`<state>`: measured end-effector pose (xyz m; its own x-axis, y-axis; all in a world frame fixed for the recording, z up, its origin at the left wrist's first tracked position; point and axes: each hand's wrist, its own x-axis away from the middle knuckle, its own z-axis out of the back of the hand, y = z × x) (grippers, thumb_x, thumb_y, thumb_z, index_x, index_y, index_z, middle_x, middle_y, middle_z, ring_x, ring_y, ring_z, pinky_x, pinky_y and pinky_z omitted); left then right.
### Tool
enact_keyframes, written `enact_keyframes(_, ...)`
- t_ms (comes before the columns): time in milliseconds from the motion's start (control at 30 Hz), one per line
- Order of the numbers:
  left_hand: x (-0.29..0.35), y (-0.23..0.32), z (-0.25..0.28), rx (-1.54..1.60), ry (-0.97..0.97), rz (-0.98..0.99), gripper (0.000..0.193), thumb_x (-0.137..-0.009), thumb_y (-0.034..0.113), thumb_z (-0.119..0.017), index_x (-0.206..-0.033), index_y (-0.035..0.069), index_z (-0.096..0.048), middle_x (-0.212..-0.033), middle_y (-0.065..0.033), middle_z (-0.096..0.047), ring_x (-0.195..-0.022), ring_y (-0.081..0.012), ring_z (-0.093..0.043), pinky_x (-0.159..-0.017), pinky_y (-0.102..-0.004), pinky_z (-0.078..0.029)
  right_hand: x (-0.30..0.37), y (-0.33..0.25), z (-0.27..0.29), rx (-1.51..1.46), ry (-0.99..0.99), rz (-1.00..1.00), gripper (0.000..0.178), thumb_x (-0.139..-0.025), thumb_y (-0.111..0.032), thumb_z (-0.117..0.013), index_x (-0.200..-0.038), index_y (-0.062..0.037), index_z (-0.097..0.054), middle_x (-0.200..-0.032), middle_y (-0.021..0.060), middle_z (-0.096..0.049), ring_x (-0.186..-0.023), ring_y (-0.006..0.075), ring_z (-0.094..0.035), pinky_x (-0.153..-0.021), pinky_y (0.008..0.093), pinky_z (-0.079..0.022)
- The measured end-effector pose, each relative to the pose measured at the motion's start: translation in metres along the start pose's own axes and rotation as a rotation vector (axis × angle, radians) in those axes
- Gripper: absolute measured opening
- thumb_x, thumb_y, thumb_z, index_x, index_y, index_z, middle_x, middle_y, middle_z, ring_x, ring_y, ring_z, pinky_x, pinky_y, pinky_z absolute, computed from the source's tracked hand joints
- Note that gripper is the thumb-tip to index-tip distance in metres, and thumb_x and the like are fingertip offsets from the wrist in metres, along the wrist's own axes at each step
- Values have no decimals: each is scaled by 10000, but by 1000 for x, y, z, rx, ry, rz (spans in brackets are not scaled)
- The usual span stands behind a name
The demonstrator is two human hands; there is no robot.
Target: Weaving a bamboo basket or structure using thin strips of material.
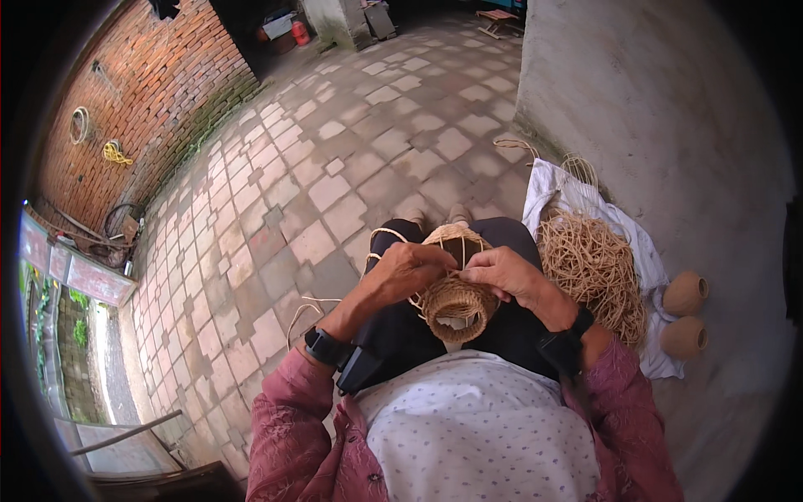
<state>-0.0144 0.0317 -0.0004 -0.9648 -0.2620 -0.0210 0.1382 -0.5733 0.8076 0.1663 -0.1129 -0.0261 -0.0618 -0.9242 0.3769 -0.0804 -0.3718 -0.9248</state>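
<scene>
Basket [456, 305], half-woven, sits on the person's lap, mouth tipped toward the chest, bare spokes [458, 238] arching off its far side. Both hands work its top edge, close together. Left hand [407, 272] is curled over the rim's left side, fingers closed on a strand [383, 236] that loops out past the knee. Right hand [502, 272] pinches at the weave just beside it, fingertips near touching the left's; what exactly it nips is hidden by the fingers.

My read of doing this well: keep the strand taut w/ the left, press each pass down snug against the row below w/ the right, turn the basket a bit per spoke so tension stays even & the wall doesn't flare.

Around: fibre heap [594, 268] on a white cloth [644, 251] just right of the lap, near enough for a fresh strand. Two finished pots [686, 315] at the cloth's right edge, by the plaster wall [661, 100]. Loose strands [303, 314] trail on the paving [318, 167] left of the knee; these could snag or tangle w/ the working strand. Brick wall [125, 109] far left, well apart. Watch [324, 345] on the left wrist, another band on the right; neither fouls the weave.
</scene>
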Motion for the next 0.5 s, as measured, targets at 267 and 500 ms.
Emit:
enact_keyframes(267, 26, 6, -6, 199, 222, 106, 156, -856, 139, -643, -938, 14, -689, -743, -35, -651, -681, -104, -609, -590, -286, -493, 14, 6, -2, -60, 78, 25, 200, -886, -236, -685, -814, -51, -664, -574, -56, -517, -392, 12, -394, -339, 178, -289)
enact_keyframes(500, 20, 24, -10, -317, 240, -26, 91, -740, 74, -656, -779, -7, -670, -717, -148, -637, -637, -278, -639, -594, -364, -506, 16, 8, -4, -119, 71, 91, 199, -894, -242, -678, -817, -60, -660, -599, -67, -523, -407, 7, -406, -344, 171, -313)
